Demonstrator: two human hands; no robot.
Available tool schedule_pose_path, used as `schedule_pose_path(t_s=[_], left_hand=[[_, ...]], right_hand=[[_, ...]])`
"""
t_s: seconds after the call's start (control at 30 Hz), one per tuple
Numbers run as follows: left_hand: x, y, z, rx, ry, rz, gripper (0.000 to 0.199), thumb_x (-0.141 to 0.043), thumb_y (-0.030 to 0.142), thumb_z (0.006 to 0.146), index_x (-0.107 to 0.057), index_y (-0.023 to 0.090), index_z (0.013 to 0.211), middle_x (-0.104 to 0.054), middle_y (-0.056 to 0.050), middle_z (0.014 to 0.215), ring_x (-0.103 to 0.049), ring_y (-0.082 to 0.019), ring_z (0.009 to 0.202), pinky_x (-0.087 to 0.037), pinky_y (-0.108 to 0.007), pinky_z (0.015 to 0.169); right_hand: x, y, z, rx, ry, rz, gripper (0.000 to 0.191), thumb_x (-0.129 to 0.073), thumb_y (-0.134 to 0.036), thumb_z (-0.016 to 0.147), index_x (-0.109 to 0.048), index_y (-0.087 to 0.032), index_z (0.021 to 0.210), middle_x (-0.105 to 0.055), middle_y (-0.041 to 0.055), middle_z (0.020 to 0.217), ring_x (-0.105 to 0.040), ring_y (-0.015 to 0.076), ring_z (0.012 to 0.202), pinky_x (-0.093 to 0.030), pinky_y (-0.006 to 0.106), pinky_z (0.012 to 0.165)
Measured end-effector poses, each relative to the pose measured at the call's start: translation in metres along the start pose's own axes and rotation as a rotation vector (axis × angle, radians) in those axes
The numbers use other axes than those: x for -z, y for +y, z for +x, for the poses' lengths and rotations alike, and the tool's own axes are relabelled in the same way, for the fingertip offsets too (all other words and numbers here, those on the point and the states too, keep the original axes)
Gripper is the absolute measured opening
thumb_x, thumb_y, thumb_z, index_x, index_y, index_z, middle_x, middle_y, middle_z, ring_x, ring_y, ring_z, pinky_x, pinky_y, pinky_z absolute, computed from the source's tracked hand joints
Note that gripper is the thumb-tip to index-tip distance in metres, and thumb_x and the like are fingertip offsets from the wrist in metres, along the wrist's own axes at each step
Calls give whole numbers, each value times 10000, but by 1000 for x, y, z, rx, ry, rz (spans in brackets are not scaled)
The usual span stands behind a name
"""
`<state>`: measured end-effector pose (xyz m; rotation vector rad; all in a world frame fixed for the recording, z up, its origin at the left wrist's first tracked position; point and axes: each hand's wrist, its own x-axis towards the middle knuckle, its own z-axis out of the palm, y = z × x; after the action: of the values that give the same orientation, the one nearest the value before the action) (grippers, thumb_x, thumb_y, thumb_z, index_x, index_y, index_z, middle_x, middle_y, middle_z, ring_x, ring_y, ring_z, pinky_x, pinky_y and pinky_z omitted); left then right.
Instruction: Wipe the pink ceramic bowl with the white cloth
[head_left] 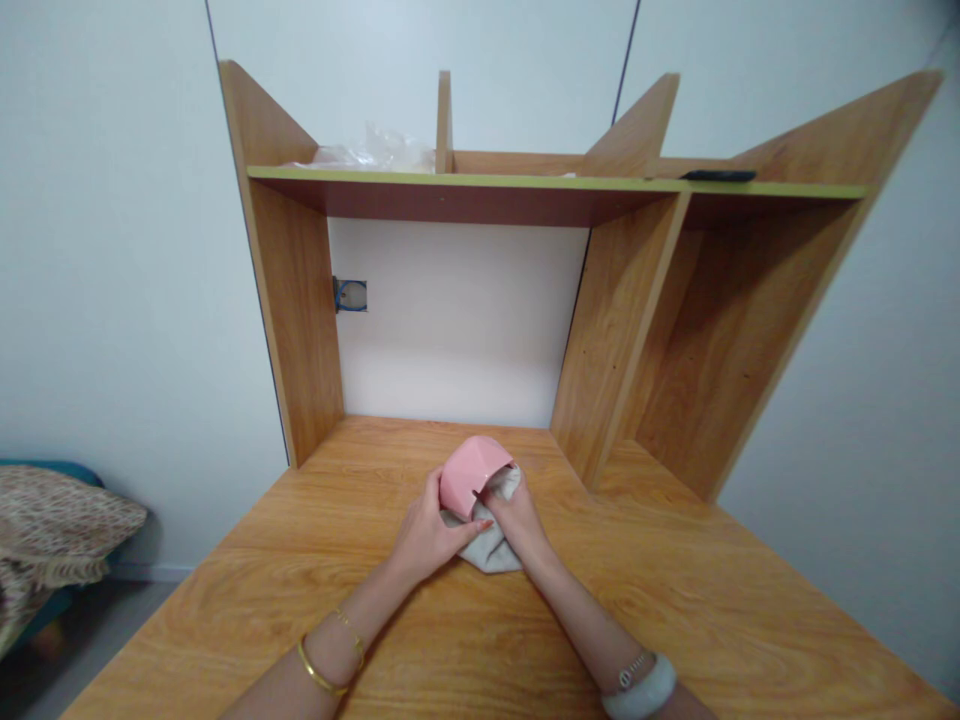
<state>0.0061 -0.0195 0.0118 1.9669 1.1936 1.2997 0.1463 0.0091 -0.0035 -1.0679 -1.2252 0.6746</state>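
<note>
Clamps the left hand [426, 537] around the pink bowl [472, 472], tilted over the wooden desk [360, 625], probably to steady it and angle its opening rightward; lets the grey cloth [491, 553] spill below the rim; tucks the right hand [519, 515] inside amid cloth, likely to press fabric inward; cannot tell its grip, with fingers hidden

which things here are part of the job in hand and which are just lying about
In use:
pink container, held in the left hand
pale grey cloth, partly in the container's opening with the right hand, whose fingertips are hidden

Lying about:
clear plastic, upper shelf, left
dark flat object, upper shelf, right
patterned fringed fabric, far left
</note>
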Motion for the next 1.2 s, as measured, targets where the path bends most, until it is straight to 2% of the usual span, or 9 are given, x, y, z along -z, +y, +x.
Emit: schedule_pose_path(t_s=[0.1,0.2,0.37,0.6,0.77,0.93,1.07,1.2], left_hand=[[1,-1,1,-9,14,38,701,-666,467,634,-386,156,1196,-589,-100,1084,-569,-226,951,-451,-340,801],[4,0,2,-18,-7,136,691,-639,478,645,-408,153,1210,-612,-97,1050,-584,-243,924,-456,-346,787],[12,2,3,-31,-15,326,719,-607,440,648,-385,175,1279,-648,-83,987,-610,-266,873,-459,-355,768],[19,2,5,-69,-20,448,632,-583,445,651,-475,196,1221,-665,-73,977,-624,-271,843,-459,-360,786],[18,2,4,-62,-29,471,635,-590,436,652,-459,235,1239,-664,-51,992,-621,-267,868,-455,-348,799],[21,3,6,-64,-30,386,651,-584,428,689,-406,251,1290,-617,-62,1110,-592,-267,943,-428,-365,848],[19,0,8,-44,-23,189,691,-553,467,735,-323,204,1331,-552,-97,1192,-563,-249,988,-422,-371,856],[11,-5,7,-38,-36,70,786,-588,491,710,-262,148,1338,-481,-143,1245,-541,-251,1012,-422,-387,857]], right_hand=[[5,-1,3,-2,91,-69,533,-624,-310,608,-462,-164,1094,-636,85,976,-602,209,882,-468,327,768],[13,-2,5,6,132,-243,625,-614,-312,609,-419,-192,1191,-622,70,1000,-598,212,882,-459,314,730],[20,-11,0,0,92,-492,716,-612,-348,637,-356,-230,1295,-647,51,863,-610,221,750,-416,287,624],[14,-22,-11,70,87,-671,672,-587,-317,664,-381,-246,1299,-634,34,671,-589,226,608,-351,271,546],[16,-16,-11,97,47,-608,624,-555,-308,693,-382,-238,1289,-647,39,733,-604,227,666,-391,281,590],[14,-12,-11,89,30,-422,638,-499,-286,728,-289,-196,1324,-644,56,838,-611,218,761,-430,292,659],[12,-8,-8,71,111,-308,610,-480,-293,729,-297,-181,1300,-625,73,923,-597,211,854,-439,300,719],[14,2,0,36,206,-186,533,-491,-328,705,-364,-185,1202,-569,95,1067,-556,205,959,-433,316,796]])
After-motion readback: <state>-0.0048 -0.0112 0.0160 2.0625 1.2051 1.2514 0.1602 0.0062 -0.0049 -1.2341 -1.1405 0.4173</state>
